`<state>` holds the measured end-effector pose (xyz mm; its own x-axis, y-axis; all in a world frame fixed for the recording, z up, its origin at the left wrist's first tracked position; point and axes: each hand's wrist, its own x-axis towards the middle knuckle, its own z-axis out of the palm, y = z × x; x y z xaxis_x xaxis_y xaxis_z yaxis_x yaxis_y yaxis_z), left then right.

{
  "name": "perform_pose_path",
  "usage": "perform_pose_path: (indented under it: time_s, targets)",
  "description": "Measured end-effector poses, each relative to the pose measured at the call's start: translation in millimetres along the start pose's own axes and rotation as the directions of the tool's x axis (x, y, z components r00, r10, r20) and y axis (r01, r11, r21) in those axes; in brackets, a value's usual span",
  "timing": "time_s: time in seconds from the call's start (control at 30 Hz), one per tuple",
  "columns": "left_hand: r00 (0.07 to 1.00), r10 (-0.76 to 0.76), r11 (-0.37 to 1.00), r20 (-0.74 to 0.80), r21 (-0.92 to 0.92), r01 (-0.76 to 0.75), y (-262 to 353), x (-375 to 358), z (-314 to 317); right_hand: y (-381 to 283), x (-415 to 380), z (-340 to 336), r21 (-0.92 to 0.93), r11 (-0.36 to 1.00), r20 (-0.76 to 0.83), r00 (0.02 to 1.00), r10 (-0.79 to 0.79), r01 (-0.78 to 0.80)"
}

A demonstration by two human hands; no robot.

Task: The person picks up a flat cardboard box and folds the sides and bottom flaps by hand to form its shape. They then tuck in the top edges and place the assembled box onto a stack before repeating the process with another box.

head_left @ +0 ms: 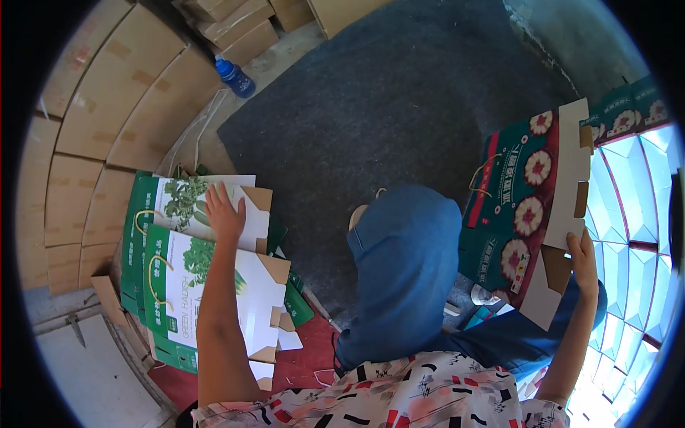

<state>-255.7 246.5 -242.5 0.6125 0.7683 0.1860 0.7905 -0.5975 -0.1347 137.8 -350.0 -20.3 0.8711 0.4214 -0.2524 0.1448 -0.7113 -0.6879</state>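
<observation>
My left hand (225, 208) lies with its fingers spread on the upper of the white-and-green radish cartons (250, 228), which are flattened, overlap in a pile and have yellow cord handles. The front carton (189, 314) carries the words "GREEN RADISH" and a leafy radish picture. On my right, my right hand (585, 265) grips the cardboard edge of a dark green and red carton (510, 192) printed with round radish slices. That carton stands tilted beside my leg, its cord handle facing the middle; part of my thumb is hidden at the edge.
Stacked brown boxes (118, 93) line the left wall. A blue bottle (235, 78) stands near them at the edge of a dark mat (371, 100). My bent knee (407, 264) is in the middle. More green cartons (624, 110) and shiny packs (635, 214) are on the right.
</observation>
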Motion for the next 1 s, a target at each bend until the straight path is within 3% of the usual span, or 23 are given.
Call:
perform_pose_path:
  time_s: [0.17, 0.23, 0.3, 0.4, 0.53, 0.7, 0.73, 0.87, 0.9, 1.0]
  targets:
    - [0.926, -0.031, 0.986, 0.376, 0.165, -0.034, 26.4, 87.1, 13.8, -14.2, -1.5, 2.5, -0.009, 0.997, -0.034, 0.997, 0.072, -0.073]
    - [0.810, -0.056, 0.978, 0.584, 0.197, -0.075, 23.5, 97.1, 28.9, -18.4, -1.7, 4.0, -0.039, 0.996, -0.058, 0.995, 0.084, -0.086]
    - [0.634, -0.036, 0.980, 0.773, 0.150, -0.128, 27.1, 106.7, 20.3, -24.1, -1.6, 5.2, -0.095, 0.990, -0.080, 0.992, 0.099, -0.107]
    - [0.553, 0.087, 0.964, 0.829, 0.070, -0.257, 24.7, 79.2, 25.5, -21.9, -1.2, 1.2, -0.113, 0.985, -0.062, 0.990, 0.123, -0.130]
    - [0.730, 0.305, 0.933, 0.611, -0.039, -0.357, 6.7, 23.6, 25.4, -22.5, -2.4, 3.6, -0.059, 0.985, -0.075, 0.985, 0.155, -0.159]
    - [0.838, 0.467, 0.882, 0.282, -0.218, -0.418, -17.3, -11.5, 1.4, -18.2, -4.0, 5.7, -0.025, 0.988, -0.098, 0.984, 0.148, -0.151]
    - [0.846, 0.497, 0.857, 0.192, -0.263, -0.444, -22.4, -19.4, 1.0, -21.0, -4.7, 5.8, -0.028, 0.989, -0.090, 0.986, 0.139, -0.142]
    - [0.805, 0.553, 0.826, 0.216, -0.265, -0.497, -27.6, -50.6, -5.1, -20.6, -4.9, 6.1, -0.028, 0.992, -0.057, 0.991, 0.118, -0.120]
    - [0.801, 0.582, 0.801, 0.142, -0.269, -0.534, -29.8, -56.6, -5.0, -20.7, -5.4, 6.0, -0.024, 0.992, -0.050, 0.991, 0.120, -0.122]
    - [0.792, 0.595, 0.792, 0.135, -0.269, -0.549, -38.4, -68.4, -10.2, -20.7, -5.5, 3.9, -0.047, 0.990, -0.020, 0.991, 0.130, -0.130]
